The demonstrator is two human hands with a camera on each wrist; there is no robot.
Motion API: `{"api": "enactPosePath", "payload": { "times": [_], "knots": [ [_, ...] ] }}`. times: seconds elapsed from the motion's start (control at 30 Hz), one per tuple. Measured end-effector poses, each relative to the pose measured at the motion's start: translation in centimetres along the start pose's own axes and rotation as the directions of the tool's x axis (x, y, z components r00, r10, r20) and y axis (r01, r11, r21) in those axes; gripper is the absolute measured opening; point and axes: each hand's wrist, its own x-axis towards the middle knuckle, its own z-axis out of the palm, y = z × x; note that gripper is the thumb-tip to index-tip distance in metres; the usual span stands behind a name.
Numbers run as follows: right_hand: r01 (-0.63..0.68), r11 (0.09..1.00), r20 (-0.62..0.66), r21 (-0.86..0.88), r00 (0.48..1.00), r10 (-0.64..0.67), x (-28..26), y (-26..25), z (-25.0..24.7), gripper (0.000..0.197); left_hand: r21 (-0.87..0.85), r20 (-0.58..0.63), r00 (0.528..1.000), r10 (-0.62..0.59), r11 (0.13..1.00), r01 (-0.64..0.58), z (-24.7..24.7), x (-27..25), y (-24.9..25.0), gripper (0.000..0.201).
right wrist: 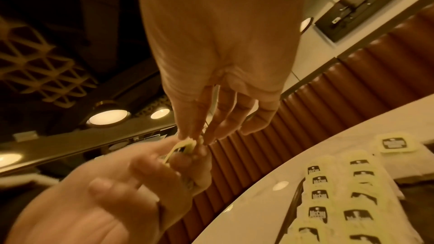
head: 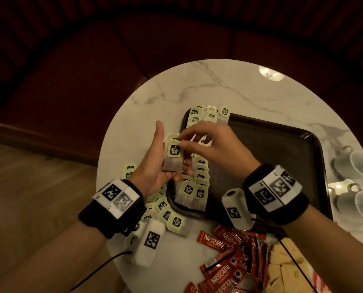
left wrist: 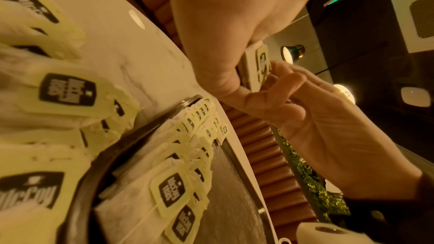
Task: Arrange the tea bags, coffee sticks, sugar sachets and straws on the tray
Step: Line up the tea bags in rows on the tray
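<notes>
My left hand (head: 165, 166) holds a small stack of tea bags (head: 173, 157) above the table, just left of the dark tray (head: 282, 144). Its fingers curl round the stack and the thumb points up. My right hand (head: 199, 140) pinches the green tag at the top of the front bag. In the left wrist view the held tea bags (left wrist: 260, 66) sit between the left hand (left wrist: 223, 44) and the right hand (left wrist: 317, 118). The right wrist view shows the pinched tag (right wrist: 185, 146). Overlapping rows of tea bags (head: 197, 180) lie along the tray's left side.
Loose tea bags (head: 165, 212) lie on the round marble table (head: 197, 85) left of the tray. Red coffee sticks (head: 225, 244) and beige sugar sachets (head: 286, 269) are heaped at the near edge. White cups (head: 358, 166) stand to the right. The tray's right part is bare.
</notes>
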Motion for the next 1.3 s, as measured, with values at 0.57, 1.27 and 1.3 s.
{"api": "enactPosePath", "payload": {
  "times": [0.57,1.27,1.3],
  "knots": [
    [0.022,1.000,-0.140,0.001,0.990,-0.021,-0.3,-0.5,-2.7,0.009,0.119,-0.108,0.989,0.102,0.989,-0.089,-1.0,0.2,0.0,0.082],
    [0.066,0.997,-0.218,-0.046,0.973,-0.074,-0.4,0.3,-3.9,0.011,0.316,-0.102,0.931,0.350,0.899,-0.303,0.1,1.5,-0.4,0.033],
    [0.061,0.998,-0.217,-0.032,0.974,-0.067,-0.4,0.3,-3.9,0.011,0.309,-0.099,0.933,0.346,0.902,-0.301,0.1,1.4,-0.3,0.032]
  ]
}}
